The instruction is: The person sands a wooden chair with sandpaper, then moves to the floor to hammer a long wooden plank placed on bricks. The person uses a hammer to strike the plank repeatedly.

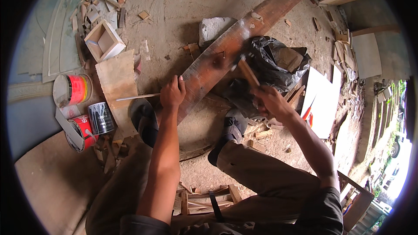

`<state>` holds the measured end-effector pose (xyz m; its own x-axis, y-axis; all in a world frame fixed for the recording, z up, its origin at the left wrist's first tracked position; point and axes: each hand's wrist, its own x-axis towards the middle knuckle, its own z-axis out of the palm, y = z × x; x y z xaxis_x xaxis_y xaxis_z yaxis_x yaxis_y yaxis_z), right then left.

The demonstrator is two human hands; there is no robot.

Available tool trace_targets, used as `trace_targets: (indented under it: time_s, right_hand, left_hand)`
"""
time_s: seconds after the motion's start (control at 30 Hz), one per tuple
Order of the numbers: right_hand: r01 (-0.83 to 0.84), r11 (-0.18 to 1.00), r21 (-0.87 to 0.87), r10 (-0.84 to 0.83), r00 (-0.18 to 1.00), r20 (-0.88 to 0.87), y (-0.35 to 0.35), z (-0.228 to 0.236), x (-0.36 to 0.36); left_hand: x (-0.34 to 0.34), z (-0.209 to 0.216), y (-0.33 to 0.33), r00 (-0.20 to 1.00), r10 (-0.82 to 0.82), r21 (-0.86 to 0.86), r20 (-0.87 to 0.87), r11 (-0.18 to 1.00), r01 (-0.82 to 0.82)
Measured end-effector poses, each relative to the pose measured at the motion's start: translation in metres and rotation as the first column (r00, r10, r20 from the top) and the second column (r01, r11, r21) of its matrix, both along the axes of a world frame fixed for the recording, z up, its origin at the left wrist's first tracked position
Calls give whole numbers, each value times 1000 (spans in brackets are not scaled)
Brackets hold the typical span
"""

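A long reddish-brown wooden board (pixel 204 76) runs diagonally from near my feet to the far right. My left hand (pixel 173 92) lies closed at the board's left edge. A thin pale stick (pixel 137 97) sticks out from it toward the left. In my right hand (pixel 271 101) is a hammer (pixel 249 73), gripped by its wooden handle; its head is blurred, beside the board's right edge. A small nail-like pin (pixel 224 55) stands up from the board next to a dark spot.
A whitish block (pixel 215 29) touches the board's far left side. Black plastic bags (pixel 278 56) lie right of it. Paint cans (pixel 102 117), an open wooden box (pixel 104 42) and a thin plywood sheet (pixel 115 82) are at left. White panels (pixel 324 100) lie at right, amid scattered wood scraps.
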<state>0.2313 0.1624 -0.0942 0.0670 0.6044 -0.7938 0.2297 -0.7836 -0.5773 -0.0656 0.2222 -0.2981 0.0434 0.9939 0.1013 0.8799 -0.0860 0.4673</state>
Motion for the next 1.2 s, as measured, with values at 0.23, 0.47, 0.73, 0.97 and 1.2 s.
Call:
trace_targets:
  time_s: [0.23, 0.47, 0.73, 0.97, 1.2]
  right_hand:
    - [-162, 978, -128, 120, 952, -283, 9, -8, -8]
    - [-179, 983, -49, 168, 969, -184, 61, -2, -9]
    - [-251, 965, -80, 244, 966, -85, 68, 4, -12]
    - [-481, 855, -194, 505, 857, 100, 84, 17, -22]
    - [-272, 934, -229, 275, 961, -21, 82, 20, -30]
  left_hand:
    - [3, 0, 1, 1000, 3, 29, 3, 1000, -3]
    - [2, -2, 1, 1000, 4, -3, -8, 1000, -4]
    - [2, -1, 0, 1000, -3, -2, -28, 1000, 3]
    - [1, -2, 1, 1000, -7, 0, -30, 1000, 7]
    - [3, 2, 0, 999, 16, -28, -47, 999, -17]
